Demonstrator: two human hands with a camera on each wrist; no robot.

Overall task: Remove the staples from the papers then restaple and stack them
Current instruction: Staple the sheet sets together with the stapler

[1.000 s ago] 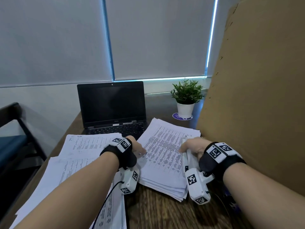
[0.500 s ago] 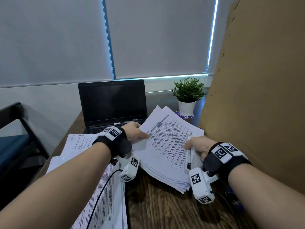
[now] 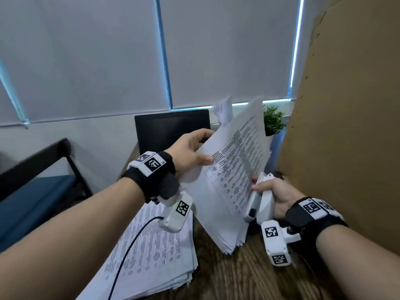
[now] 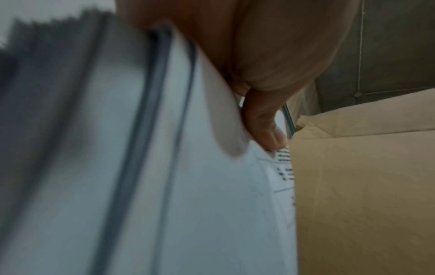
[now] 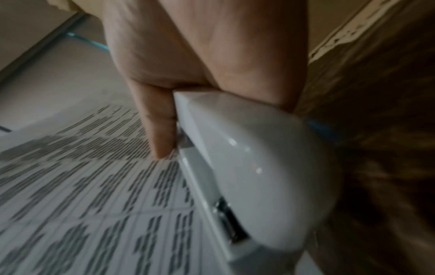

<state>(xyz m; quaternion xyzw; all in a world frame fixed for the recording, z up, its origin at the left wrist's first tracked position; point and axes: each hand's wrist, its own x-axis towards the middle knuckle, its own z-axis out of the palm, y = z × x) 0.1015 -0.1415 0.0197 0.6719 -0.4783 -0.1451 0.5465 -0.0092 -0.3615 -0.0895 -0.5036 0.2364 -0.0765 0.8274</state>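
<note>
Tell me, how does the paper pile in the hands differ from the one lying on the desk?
The held stack is tilted up on its lower edge, gripped by the left hand; the desk pile lies flat, untouched, with a black cable across it. Both are white, printed sheets.

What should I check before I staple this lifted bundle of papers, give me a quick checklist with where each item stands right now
1. Left hand grips the lifted bundle: ok.
2. Right hand holds the white stapler: ok.
3. Bundle edges squared: not ok, the lower sheets fan out.
4. Stapler mouth over a corner: not ok, it lies along the bundle's right edge.
5. Old staple removed: cannot tell.
6. Finished stack on the desk ready to receive it: ok.
</note>
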